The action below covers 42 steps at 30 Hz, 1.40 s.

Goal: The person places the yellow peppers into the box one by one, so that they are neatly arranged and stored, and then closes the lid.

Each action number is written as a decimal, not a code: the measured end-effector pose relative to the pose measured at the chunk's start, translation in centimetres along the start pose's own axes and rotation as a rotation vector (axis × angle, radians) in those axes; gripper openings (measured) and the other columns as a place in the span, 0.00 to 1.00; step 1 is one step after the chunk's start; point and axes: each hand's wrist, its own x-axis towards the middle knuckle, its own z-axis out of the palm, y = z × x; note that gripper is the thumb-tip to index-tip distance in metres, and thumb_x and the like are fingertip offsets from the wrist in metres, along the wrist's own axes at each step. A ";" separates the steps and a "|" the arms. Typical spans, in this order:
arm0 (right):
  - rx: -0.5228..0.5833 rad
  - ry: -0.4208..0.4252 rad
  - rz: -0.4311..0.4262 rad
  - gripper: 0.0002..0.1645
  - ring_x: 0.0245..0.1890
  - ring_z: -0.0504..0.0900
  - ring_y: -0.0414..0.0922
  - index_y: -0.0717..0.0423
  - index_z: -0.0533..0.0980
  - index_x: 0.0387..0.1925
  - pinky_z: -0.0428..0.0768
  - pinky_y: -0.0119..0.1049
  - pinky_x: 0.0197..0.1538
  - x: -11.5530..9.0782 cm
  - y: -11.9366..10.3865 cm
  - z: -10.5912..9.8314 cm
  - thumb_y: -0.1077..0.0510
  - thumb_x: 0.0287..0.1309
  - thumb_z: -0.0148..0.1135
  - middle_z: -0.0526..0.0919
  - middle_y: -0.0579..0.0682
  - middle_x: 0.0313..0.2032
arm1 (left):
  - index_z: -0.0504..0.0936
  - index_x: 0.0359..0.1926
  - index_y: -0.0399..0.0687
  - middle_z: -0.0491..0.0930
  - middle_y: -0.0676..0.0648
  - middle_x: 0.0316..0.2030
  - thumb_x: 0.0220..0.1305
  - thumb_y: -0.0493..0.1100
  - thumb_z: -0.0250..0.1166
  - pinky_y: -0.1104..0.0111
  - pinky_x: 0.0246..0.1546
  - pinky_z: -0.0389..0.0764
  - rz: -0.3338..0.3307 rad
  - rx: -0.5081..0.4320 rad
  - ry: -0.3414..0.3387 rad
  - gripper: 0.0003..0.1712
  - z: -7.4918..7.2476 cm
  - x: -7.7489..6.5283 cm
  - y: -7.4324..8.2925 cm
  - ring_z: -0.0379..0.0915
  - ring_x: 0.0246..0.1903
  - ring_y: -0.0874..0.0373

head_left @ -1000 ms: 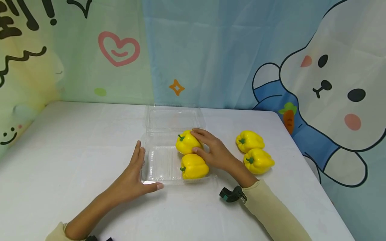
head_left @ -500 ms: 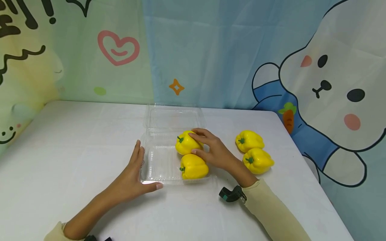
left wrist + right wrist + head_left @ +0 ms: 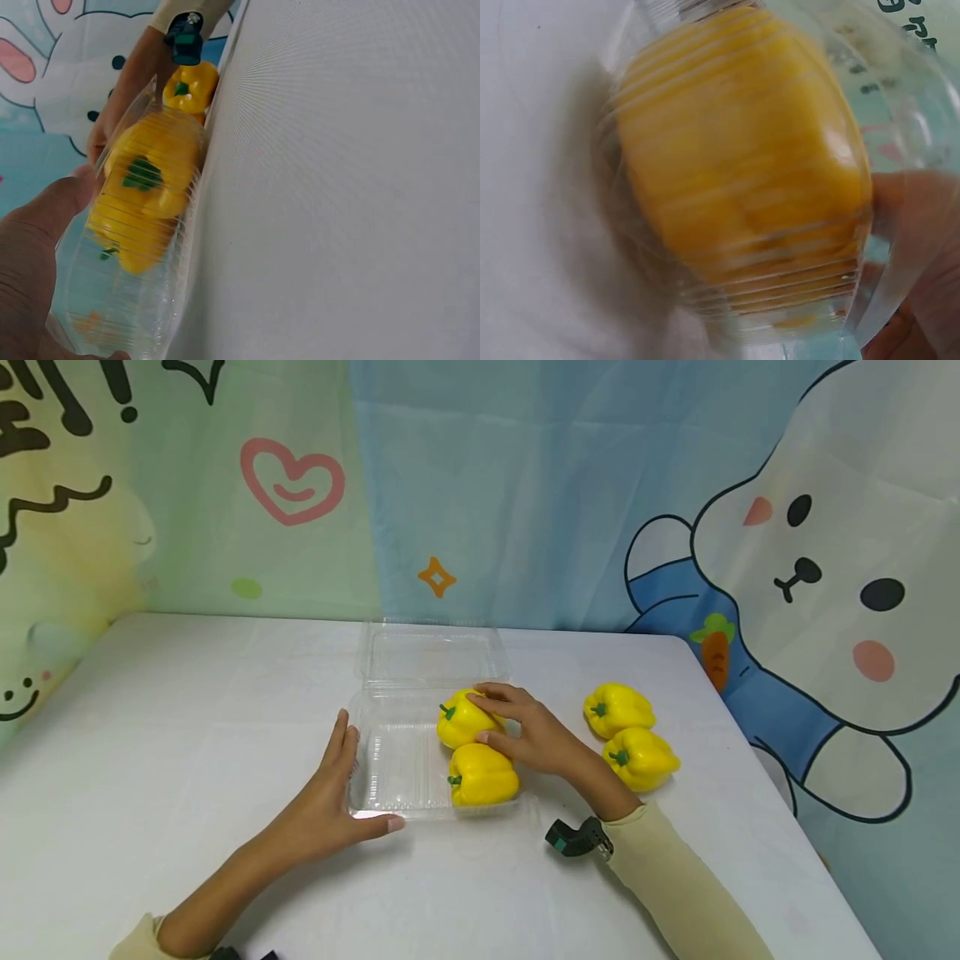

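Note:
A clear plastic clamshell box (image 3: 401,768) lies with its lid (image 3: 435,657) folded back. In its right half sit two yellow bell peppers, a far one (image 3: 459,720) and a near one (image 3: 482,775). My right hand (image 3: 536,735) grips the far pepper between thumb and fingers. My left hand (image 3: 322,806) lies along the box's left side, fingers straight and thumb spread at the near corner. Through the ribbed wall in the left wrist view, peppers (image 3: 169,161) show behind the thumb (image 3: 49,206). The right wrist view shows a pepper (image 3: 742,150) behind clear plastic.
Two more yellow bell peppers, a far one (image 3: 619,710) and a near one (image 3: 642,760), lie to the right of the box, beside the right forearm. A white cloth covers the table (image 3: 187,710). A printed curtain (image 3: 525,485) hangs behind its far edge.
My right hand and the far pepper have shifted very slightly towards the near pepper. The left hand keeps its place beside the box.

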 end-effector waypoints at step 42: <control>-0.024 0.061 0.034 0.24 0.66 0.63 0.54 0.57 0.74 0.62 0.62 0.55 0.66 0.4 -1.6 0.9 0.57 0.66 0.61 0.68 0.54 0.66 | 0.36 0.75 0.36 0.18 0.55 0.74 0.43 0.70 0.74 0.44 0.66 0.53 -0.006 0.008 -0.005 0.77 -0.3 0.0 0.1 0.30 0.73 0.43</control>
